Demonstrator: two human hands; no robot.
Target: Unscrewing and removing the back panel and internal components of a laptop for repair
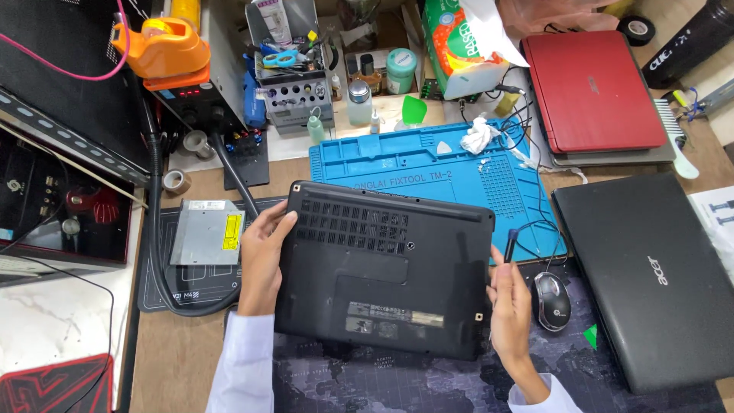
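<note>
My left hand [264, 245] and right hand [508, 302], in white sleeves [243, 359], frame a black laptop base [382, 268] patterned with rows of vent slots and bearing a grey label. It lies partly on a blue work mat [428, 164] and a dark desk mat [397, 382] printed with a pale world-map pattern. Nearby I see a red laptop [592, 88], a second black laptop [650, 275], a silver drive [205, 232] with a yellow sticker, and an orange tool [162, 50].
</note>
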